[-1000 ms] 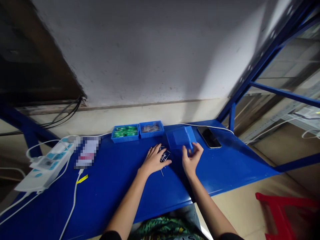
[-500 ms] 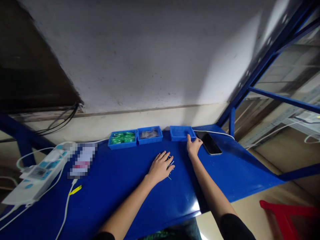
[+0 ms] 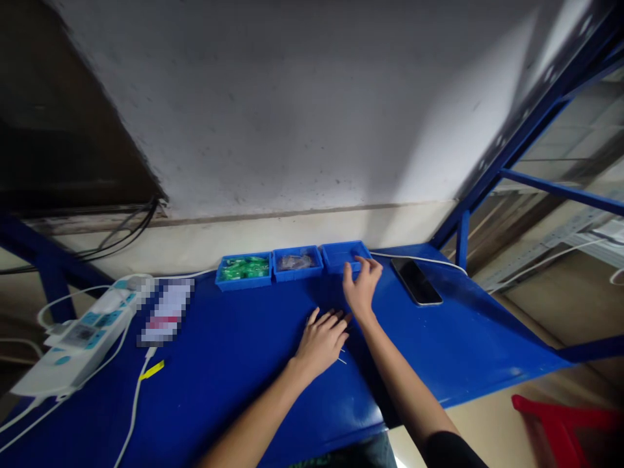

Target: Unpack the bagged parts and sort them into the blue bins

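Note:
My left hand [image 3: 322, 339] lies palm down on the blue table [image 3: 234, 364], its fingers spread. Thin white pieces [image 3: 342, 356] stick out beside and beneath it. My right hand [image 3: 361, 284] is just in front of the right blue tray [image 3: 341, 258], thumb and fingers apart, with nothing seen between them. This tray looks empty and stands beside the middle blue tray [image 3: 298, 275], which holds small clear pieces. The left blue tray [image 3: 244, 283] contains green pieces.
A dark phone [image 3: 418, 282] lies right of the trays. At the left are a white power strip [image 3: 73, 354], a blurred-out device [image 3: 168, 312] and a white cable [image 3: 134, 409] with a yellow tag. A red stool [image 3: 560, 416] stands at the lower right.
The right tray has shifted left, up against the middle tray. My right hand has moved left and come off its edge. My left hand has slid slightly nearer, over more of the white pieces.

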The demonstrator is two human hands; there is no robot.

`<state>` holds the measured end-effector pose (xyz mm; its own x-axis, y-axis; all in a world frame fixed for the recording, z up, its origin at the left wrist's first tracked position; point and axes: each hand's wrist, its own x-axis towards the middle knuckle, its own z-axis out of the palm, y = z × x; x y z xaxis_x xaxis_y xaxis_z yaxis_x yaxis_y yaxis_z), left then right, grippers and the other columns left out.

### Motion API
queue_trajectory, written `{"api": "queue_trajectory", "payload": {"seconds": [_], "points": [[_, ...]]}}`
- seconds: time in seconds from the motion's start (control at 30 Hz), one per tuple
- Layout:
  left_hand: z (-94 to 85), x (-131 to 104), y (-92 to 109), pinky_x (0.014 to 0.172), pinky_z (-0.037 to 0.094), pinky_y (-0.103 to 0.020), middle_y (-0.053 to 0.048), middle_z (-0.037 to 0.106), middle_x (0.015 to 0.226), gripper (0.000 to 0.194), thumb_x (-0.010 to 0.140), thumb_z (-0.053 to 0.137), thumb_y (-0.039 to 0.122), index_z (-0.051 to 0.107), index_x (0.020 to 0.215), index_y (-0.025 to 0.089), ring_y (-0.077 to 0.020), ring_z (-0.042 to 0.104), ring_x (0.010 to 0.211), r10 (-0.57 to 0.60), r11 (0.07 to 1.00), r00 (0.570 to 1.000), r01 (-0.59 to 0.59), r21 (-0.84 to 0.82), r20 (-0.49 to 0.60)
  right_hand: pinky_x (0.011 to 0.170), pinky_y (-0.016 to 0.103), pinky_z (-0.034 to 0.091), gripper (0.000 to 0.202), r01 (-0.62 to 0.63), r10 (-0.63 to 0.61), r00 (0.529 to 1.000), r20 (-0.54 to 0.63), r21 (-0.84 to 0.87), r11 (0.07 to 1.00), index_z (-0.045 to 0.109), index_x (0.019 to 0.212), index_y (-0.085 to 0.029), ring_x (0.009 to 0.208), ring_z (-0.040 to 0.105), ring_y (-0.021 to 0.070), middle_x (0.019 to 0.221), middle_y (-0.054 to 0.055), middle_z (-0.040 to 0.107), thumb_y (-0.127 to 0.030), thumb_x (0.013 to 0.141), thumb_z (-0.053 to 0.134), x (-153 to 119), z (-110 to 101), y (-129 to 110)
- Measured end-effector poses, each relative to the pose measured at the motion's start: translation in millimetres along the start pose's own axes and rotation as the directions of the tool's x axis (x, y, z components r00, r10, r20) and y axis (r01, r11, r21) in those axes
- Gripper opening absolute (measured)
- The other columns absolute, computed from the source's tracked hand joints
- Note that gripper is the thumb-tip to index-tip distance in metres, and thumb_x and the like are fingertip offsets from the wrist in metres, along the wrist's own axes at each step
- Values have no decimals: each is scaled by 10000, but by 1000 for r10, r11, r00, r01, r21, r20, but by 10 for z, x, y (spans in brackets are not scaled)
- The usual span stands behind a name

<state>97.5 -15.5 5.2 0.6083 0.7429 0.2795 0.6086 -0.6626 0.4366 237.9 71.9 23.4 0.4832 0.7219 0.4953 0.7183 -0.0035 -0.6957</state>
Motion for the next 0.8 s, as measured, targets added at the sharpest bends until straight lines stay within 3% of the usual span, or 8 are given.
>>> {"api": "queue_trajectory", "payload": {"seconds": [0.07,0.13,0.2,0.33,0.43,0.5,0.53,0.8], "points": [[-15,16,31,1106,234,-497,-49,575,1272,346,891,460,239,538,1226,276,-222,538,1154,21,1000,999,-22,-22,-40,892,367,397,386,176,-166,952,257,-19,984,547,1138,-178,1047,540,252,1095,132,561,-436,907,375,-48,32,-232],[-47,21,53,1120,223,-473,-55,630,1175,283,900,428,235,606,1119,251,-201,591,1061,36,998,996,-40,-43,-86,798,339,433,359,252,-175,842,510,-85,964,549,1133,-205,909,615,242,983,103,641,-438,909,395,-46,112,-414],[-105,0,35,1111,254,-463,-50,678,1025,274,908,398,231,642,1032,239,-186,625,960,34,997,990,-43,-69,-135,747,337,437,337,278,-139,773,619,-134,951,563,1106,-202,836,646,259,909,103,681,-434,883,461,-30,196,-519],[-282,-137,-178,1054,354,-423,-57,669,1019,260,907,414,252,647,1023,246,-202,601,1005,-120,985,926,66,-158,-359,739,355,430,296,262,-107,775,622,-162,951,592,1023,-169,841,658,295,871,137,700,-402,874,489,-46,219,-510],[-369,-247,-434,1023,381,-407,-94,609,1166,286,903,437,301,592,1132,230,-236,541,1124,-424,903,718,287,-320,-552,735,344,424,273,229,-74,779,622,-172,958,619,931,-175,838,660,297,810,128,703,-414,867,502,-123,103,-423],[-364,-264,-586,1007,388,-424,-127,577,1223,366,890,461,354,536,1213,199,-261,536,1141,-607,791,596,393,-468,-526,729,328,420,266,205,-58,779,624,-165,965,621,919,-188,831,663,289,782,108,703,-423,860,512,-201,15,-382],[-346,-252,-646,989,401,-433,-141,579,1222,405,875,483,375,521,1231,185,-273,552,1124,-666,739,573,419,-527,-479,727,323,419,267,190,-51,781,622,-159,969,618,931,-192,831,663,286,783,102,703,-427,859,512,-242,-19,-372],[-211,-70,-802,1057,334,-419,-111,535,1302,408,815,537,266,525,1217,197,-273,449,1250,-648,734,591,318,-600,-480,741,344,431,400,-48,103,836,539,-115,992,551,1090,-187,859,653,287,820,92,696,-496,863,433,-339,-5,-313]]}}
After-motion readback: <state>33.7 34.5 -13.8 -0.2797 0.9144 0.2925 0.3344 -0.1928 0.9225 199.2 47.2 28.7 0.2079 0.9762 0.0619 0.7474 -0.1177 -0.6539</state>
